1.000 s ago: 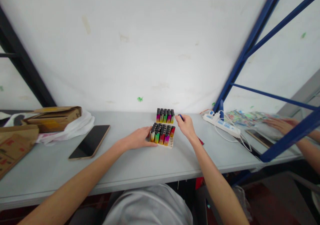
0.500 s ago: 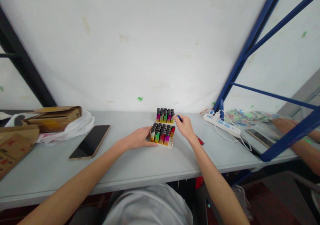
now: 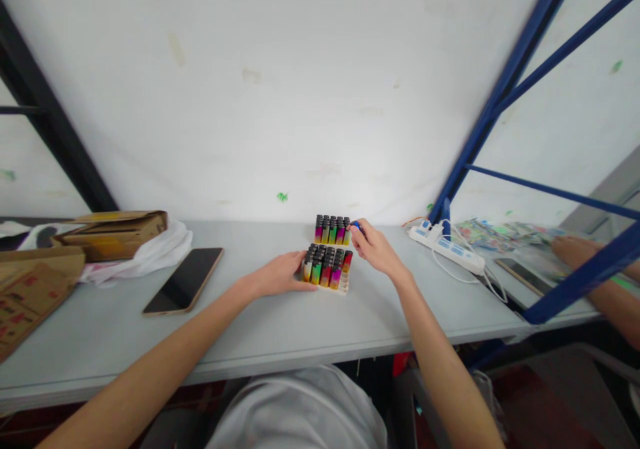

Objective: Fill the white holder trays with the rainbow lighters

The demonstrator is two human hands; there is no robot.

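Note:
Two blocks of upright lighters with black tops and multicoloured bodies stand on the desk, one behind the other. The front lighters [image 3: 325, 270] sit in a white tray [image 3: 343, 288], whose right end has open slots at the front. My left hand [image 3: 287, 274] grips the left end of this tray, thumb along its front edge. Just right of the rear lighters [image 3: 332, 230], my right hand [image 3: 373, 244] is closed, pinching a small blue object [image 3: 356, 224]. Its lower part is hidden by my fingers, so its kind cannot be made out.
On the left lie a phone [image 3: 185, 281], cardboard boxes [image 3: 117, 236] and a white plastic bag [image 3: 163, 252]. A power strip [image 3: 453, 252] with cables is on the right, beside a blue metal frame [image 3: 480, 126]. Beyond it are another phone [image 3: 525, 276] and another person's arm [image 3: 607, 282].
My right hand has shifted slightly, and its wrist now covers the red and black item that showed behind it. My left hand stays on the tray. The view has shifted a little.

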